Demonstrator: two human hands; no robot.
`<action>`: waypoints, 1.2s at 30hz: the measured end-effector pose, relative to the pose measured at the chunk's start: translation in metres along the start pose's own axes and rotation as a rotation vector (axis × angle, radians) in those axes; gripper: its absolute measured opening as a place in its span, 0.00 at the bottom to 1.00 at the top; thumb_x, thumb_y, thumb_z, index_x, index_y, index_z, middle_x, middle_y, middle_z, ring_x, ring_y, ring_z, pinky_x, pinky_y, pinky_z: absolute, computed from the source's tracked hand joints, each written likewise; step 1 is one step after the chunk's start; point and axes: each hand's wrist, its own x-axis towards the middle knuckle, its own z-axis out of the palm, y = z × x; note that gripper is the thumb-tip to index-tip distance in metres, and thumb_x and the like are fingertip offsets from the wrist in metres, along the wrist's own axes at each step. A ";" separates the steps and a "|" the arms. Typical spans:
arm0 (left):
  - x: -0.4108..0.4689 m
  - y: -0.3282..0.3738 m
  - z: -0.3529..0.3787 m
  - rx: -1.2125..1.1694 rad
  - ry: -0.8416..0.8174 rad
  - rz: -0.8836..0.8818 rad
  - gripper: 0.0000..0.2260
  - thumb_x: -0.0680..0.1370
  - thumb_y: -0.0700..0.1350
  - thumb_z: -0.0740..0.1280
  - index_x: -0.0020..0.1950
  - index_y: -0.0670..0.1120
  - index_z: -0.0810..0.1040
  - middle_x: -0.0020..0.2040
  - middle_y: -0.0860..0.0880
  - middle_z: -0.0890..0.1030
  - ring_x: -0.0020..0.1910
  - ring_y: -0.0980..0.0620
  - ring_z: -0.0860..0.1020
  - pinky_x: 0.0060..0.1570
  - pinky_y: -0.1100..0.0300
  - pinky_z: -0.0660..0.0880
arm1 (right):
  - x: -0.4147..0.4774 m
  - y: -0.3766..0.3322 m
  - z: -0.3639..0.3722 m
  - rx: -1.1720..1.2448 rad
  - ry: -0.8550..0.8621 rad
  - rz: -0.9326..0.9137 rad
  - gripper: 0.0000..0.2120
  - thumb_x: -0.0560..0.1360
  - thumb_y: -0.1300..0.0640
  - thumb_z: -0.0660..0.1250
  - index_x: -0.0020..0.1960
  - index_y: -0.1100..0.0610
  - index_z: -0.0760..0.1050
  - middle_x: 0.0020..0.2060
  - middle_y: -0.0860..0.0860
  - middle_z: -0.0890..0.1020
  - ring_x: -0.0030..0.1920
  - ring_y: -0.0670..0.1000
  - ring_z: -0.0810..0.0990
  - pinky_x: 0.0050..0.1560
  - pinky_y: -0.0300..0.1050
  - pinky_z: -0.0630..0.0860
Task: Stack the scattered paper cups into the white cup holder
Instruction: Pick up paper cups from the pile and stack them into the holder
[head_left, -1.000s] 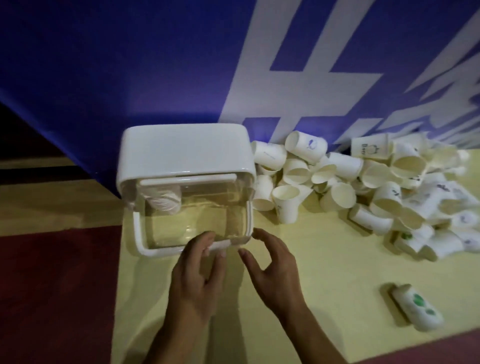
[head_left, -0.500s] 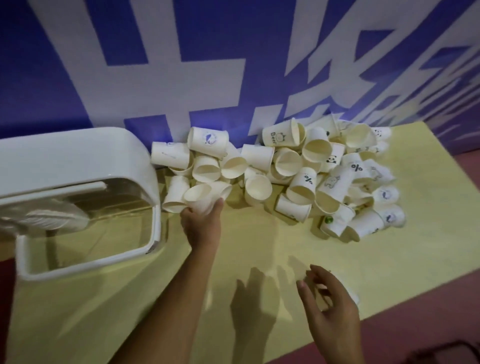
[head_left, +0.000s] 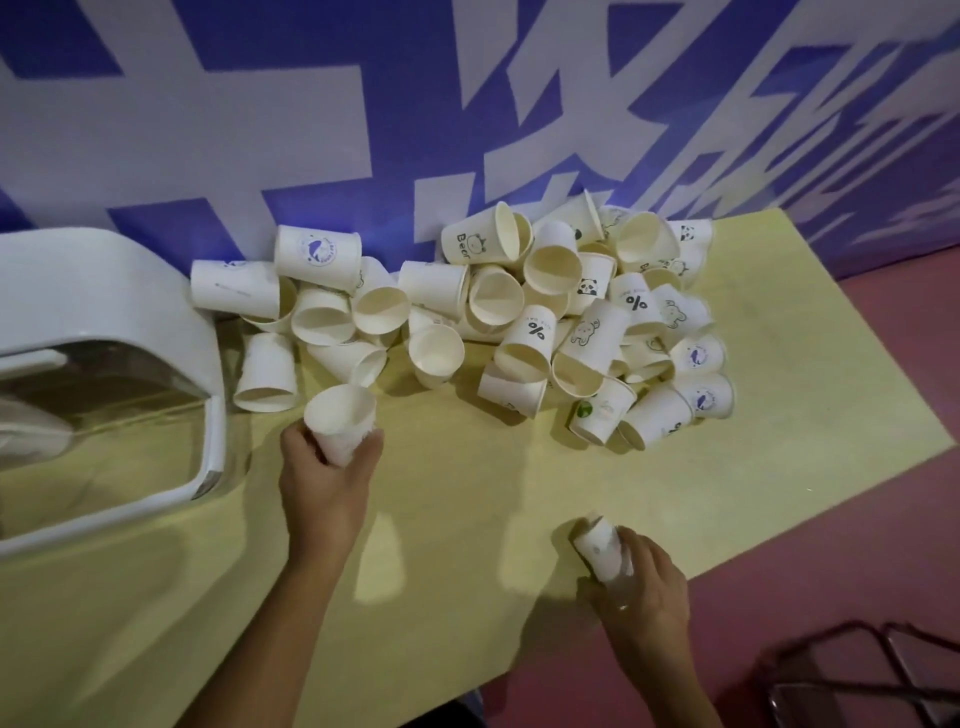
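The white cup holder stands left of the left hand, which grips one paper cup. The cup pile lies beyond both hands on the bench. The right hand holds another cup.

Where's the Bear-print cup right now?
Head view, mid-frame: the Bear-print cup lies on its side at the back of the cup pile, beside the blue-and-white wall.

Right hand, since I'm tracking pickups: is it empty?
No, the right hand is curled round a white paper cup.
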 end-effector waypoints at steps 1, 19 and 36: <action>-0.006 0.000 -0.004 -0.014 -0.032 0.029 0.28 0.73 0.51 0.80 0.67 0.46 0.70 0.59 0.51 0.80 0.54 0.48 0.80 0.42 0.62 0.73 | 0.002 0.000 0.000 -0.005 -0.014 -0.007 0.34 0.64 0.54 0.80 0.68 0.58 0.75 0.57 0.56 0.81 0.55 0.62 0.80 0.53 0.61 0.78; -0.003 0.009 -0.166 -0.407 -0.091 0.281 0.31 0.75 0.63 0.66 0.75 0.57 0.63 0.63 0.72 0.76 0.62 0.66 0.77 0.57 0.69 0.73 | 0.011 -0.264 -0.038 0.470 -0.169 -0.229 0.32 0.67 0.38 0.80 0.66 0.44 0.73 0.57 0.39 0.79 0.52 0.44 0.80 0.45 0.40 0.77; 0.055 -0.077 -0.341 -0.333 0.116 0.256 0.28 0.68 0.59 0.77 0.65 0.61 0.72 0.59 0.55 0.81 0.57 0.45 0.80 0.54 0.50 0.78 | -0.061 -0.445 0.057 0.677 -0.364 -0.332 0.25 0.63 0.45 0.83 0.58 0.43 0.80 0.51 0.40 0.85 0.50 0.42 0.83 0.43 0.35 0.78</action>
